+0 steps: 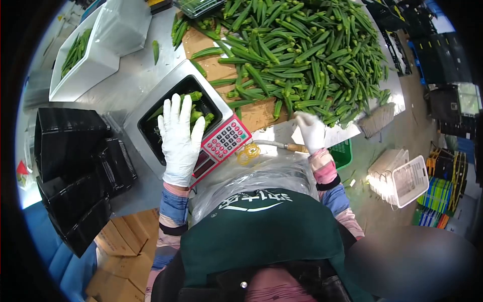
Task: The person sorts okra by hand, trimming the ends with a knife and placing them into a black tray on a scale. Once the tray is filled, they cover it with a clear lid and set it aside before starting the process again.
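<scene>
My left hand point(182, 138), in a white glove, lies with its fingers stretched out over the okra point(195, 117) in a black tray point(215, 108). That tray rests on a scale point(146, 123) with a red keypad panel point(226, 139). At the front edge of the large okra pile point(312, 55) is my gloved right hand point(311, 133), fingers curled together. Whatever those fingers may hold is too hidden to name. Just below it lies a wooden-handled tool point(297, 148) with a thin metal part, and yellow rubber bands point(248, 154) sit beside that.
Stacked black trays point(70, 143) stand at the left edge. A white bin point(85, 65) with okra is at the upper left. Brown cardboard point(264, 115) lies under the pile. A green basket point(343, 153) and a white crate point(410, 182) are below the table on the right.
</scene>
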{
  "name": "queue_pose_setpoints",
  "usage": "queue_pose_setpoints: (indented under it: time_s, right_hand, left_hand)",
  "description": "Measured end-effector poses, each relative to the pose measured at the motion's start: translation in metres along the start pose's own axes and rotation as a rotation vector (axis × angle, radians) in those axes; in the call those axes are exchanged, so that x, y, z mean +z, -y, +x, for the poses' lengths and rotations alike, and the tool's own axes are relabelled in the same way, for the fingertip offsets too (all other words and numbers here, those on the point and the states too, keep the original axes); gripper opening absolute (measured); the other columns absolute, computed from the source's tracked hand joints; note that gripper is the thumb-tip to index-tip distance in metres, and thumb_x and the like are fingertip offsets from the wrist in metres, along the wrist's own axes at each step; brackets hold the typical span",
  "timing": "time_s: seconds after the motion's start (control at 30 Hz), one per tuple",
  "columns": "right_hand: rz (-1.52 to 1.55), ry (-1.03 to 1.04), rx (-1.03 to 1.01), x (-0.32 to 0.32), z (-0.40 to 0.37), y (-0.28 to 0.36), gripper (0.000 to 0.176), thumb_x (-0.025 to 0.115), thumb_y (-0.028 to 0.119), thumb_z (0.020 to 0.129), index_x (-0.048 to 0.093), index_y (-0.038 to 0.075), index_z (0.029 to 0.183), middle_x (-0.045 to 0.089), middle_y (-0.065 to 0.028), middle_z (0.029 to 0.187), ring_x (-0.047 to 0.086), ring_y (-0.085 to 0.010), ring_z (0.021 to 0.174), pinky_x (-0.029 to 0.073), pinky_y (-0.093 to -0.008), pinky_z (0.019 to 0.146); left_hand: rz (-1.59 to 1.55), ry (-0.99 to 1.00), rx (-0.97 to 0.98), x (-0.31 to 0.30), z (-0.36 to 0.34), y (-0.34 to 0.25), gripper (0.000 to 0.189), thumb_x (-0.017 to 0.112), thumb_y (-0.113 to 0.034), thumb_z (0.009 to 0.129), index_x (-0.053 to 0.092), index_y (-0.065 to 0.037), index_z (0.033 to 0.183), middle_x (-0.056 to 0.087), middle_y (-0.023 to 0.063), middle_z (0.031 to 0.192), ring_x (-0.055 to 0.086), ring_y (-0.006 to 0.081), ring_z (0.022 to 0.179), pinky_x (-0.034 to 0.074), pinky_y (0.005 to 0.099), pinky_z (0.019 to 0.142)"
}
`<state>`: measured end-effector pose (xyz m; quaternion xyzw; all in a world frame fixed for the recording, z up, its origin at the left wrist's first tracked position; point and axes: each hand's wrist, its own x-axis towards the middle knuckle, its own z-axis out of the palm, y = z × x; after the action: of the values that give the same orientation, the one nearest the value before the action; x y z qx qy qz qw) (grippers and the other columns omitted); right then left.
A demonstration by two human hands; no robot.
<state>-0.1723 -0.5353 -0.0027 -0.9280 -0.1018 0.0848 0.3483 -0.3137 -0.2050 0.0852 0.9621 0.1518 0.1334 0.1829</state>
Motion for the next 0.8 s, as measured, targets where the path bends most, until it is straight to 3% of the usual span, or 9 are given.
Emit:
queue_pose_setpoints:
  time_s: [0.07,0.1,0.13,0.17,0.3,0.33,0.47,0.6,0.8]
  right_hand:
    - [-0.298,-0.241,-0.225,-0.012,0.020,-0.027,0.024,0.068,0.007,0.086,0.074,0.011,0.108,0.072,-0.0094,0.100,0.065,-0.0317,0.095,0.051,-0.0381,0.088]
    - [-0.334,-0.322,-0.312,-0.014,0.030,-0.038,0.027,0.068,0.007,0.083,0.074,0.016,0.108,0.070,-0.0032,0.103,0.061,-0.0265,0.100,0.047,-0.0387,0.088]
    - [-0.384,-0.326,-0.312,-0.012,0.037,-0.048,0.026,0.069,0.007,0.082,0.073,0.015,0.106,0.069,-0.0024,0.109,0.060,-0.0274,0.105,0.046,-0.0404,0.090]
    - [-0.422,-0.303,-0.323,-0.010,0.044,-0.058,0.026,0.070,0.008,0.082,0.073,0.015,0.106,0.068,-0.0022,0.109,0.059,-0.0273,0.105,0.045,-0.0408,0.090]
    - [-0.466,-0.231,-0.292,-0.017,0.065,-0.060,0.025,0.074,0.017,0.081,0.072,0.015,0.105,0.067,-0.0029,0.102,0.058,-0.0273,0.102,0.043,-0.0412,0.088]
    - [-0.414,-0.278,-0.354,-0.021,0.065,-0.051,0.024,0.074,0.016,0.082,0.073,0.015,0.106,0.069,-0.0047,0.101,0.062,-0.0254,0.092,0.047,-0.0377,0.082]
    - [0.718,0.134,0.295,-0.043,0.038,0.022,0.024,0.069,0.013,0.094,0.068,0.005,0.116,0.070,-0.0020,0.094,0.064,-0.0109,0.075,0.052,-0.0272,0.067]
    - [1.279,0.396,0.267,-0.034,0.007,0.042,0.030,0.063,0.018,0.100,0.063,-0.002,0.123,0.067,-0.0037,0.103,0.063,-0.0107,0.087,0.052,-0.0276,0.077]
    - [1.518,0.501,0.254,-0.020,-0.030,0.061,0.031,0.062,0.018,0.100,0.064,-0.001,0.124,0.067,-0.0065,0.109,0.063,-0.0135,0.095,0.051,-0.0301,0.084]
  left_hand:
    - [0.012,-0.021,0.013,0.005,0.004,-0.001,0.059,0.067,-0.026,0.093,0.049,-0.012,0.147,0.040,0.0166,0.156,0.032,0.0377,0.146,0.021,0.0531,0.119]
    - [-0.017,-0.029,0.011,0.006,0.004,0.001,0.059,0.067,-0.026,0.093,0.049,-0.012,0.147,0.040,0.0169,0.155,0.032,0.0380,0.146,0.021,0.0531,0.119]
    - [-0.043,-0.037,0.005,0.005,0.003,0.001,0.059,0.067,-0.026,0.093,0.049,-0.012,0.147,0.040,0.0171,0.155,0.032,0.0384,0.146,0.021,0.0532,0.119]
    - [-0.030,-0.046,0.005,0.001,0.003,-0.003,0.057,0.067,-0.020,0.094,0.049,-0.012,0.147,0.044,0.0149,0.153,0.033,0.0344,0.146,0.025,0.0452,0.119]
    - [-0.115,-0.145,0.025,-0.015,-0.001,-0.011,0.056,0.069,-0.019,0.092,0.051,-0.005,0.143,0.048,0.0167,0.149,0.036,0.0361,0.144,0.027,0.0463,0.118]
    - [-0.145,-0.164,0.019,-0.021,-0.003,-0.016,0.055,0.069,-0.017,0.092,0.052,-0.005,0.143,0.049,0.0166,0.149,0.036,0.0359,0.144,0.028,0.0458,0.118]
    - [-0.370,-0.243,0.015,-0.033,-0.009,-0.040,0.048,0.067,-0.002,0.091,0.057,-0.003,0.138,0.054,0.0149,0.144,0.045,0.0317,0.139,0.034,0.0405,0.116]
    - [-0.917,-0.082,-0.123,-0.014,-0.017,-0.067,0.042,0.063,0.001,0.093,0.058,-0.001,0.134,0.059,0.0140,0.136,0.054,0.0220,0.129,0.041,0.0348,0.110]
    - [-1.442,0.353,-0.430,0.003,-0.023,-0.094,0.033,0.052,-0.007,0.103,0.054,0.002,0.135,0.062,0.0135,0.130,0.062,0.0212,0.118,0.047,0.0325,0.103]
